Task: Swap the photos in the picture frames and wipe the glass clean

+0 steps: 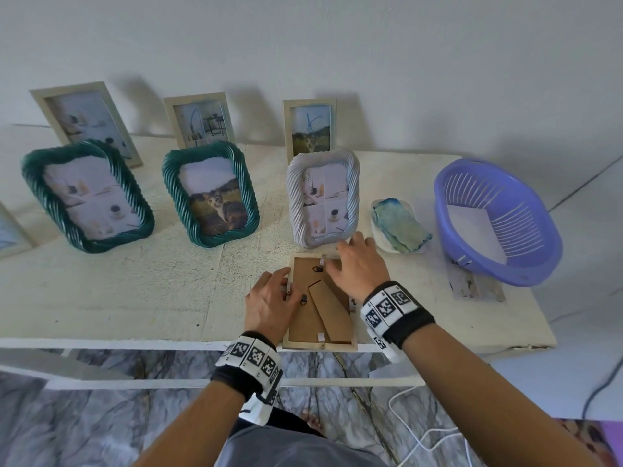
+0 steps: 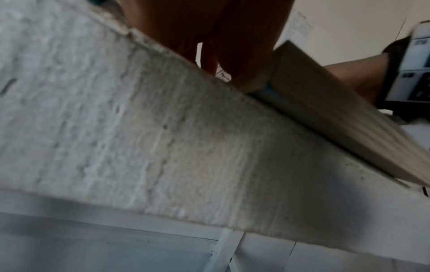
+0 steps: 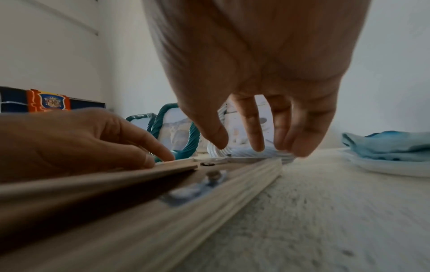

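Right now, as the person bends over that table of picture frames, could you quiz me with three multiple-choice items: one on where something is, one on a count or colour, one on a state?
1. Where is the folded blue-green cloth?
A. in the purple basket
B. on a white dish between the white ribbed frame and the basket
C. on the floor

2. How many dark green ribbed frames stand on the table?
A. one
B. two
C. four

3. How does the light wooden frame under both hands lie?
A. face down, brown backing up
B. upright against the wall
C. inside the basket

Answers: 1 B, the cloth's dish sits left of the purple basket. 2 B, two green frames stand at left. 3 A, its backing and stand show.
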The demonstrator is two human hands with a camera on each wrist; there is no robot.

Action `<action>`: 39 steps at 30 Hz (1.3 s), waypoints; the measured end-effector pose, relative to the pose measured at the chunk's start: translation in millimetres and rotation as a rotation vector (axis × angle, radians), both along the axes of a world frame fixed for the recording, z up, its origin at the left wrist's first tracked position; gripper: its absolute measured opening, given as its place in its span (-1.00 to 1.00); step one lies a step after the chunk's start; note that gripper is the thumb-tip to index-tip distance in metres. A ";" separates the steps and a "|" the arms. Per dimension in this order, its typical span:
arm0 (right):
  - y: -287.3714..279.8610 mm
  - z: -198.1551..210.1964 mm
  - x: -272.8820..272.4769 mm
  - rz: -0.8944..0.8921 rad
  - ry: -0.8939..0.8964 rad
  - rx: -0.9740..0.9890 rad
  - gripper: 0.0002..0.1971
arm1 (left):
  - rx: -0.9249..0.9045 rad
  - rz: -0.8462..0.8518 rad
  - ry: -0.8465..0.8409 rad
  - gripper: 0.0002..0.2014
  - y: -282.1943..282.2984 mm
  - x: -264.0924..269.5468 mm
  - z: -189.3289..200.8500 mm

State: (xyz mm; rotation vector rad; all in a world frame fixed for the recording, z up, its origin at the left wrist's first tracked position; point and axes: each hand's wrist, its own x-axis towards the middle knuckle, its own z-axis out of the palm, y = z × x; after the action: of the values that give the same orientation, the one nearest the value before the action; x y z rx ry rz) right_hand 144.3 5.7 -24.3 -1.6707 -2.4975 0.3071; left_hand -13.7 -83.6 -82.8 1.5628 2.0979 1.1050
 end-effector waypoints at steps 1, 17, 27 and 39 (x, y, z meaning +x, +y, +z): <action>2.5 0.1 -3.9 0.002 -0.017 0.008 -0.64 | 0.008 -0.006 -0.006 -0.69 0.1 -0.5 0.2; 28.9 0.4 -3.9 0.129 -0.040 -0.078 -0.71 | 0.075 -0.092 -0.069 -0.67 -3.0 -16.4 -5.6; 20.3 5.7 8.4 0.185 0.071 -0.026 -0.72 | 0.064 -0.107 -0.091 -0.68 -1.1 -18.6 -1.0; -112.0 -15.4 37.5 0.340 0.054 0.036 -0.76 | 0.093 -0.328 0.145 -0.70 -20.6 -32.2 -10.8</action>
State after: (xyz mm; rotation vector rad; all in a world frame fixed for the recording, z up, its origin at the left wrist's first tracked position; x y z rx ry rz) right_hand 181.8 -106.3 -39.7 -1.2015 -2.7204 0.3308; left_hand -45.9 -104.2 -93.6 1.9979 1.8053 1.0097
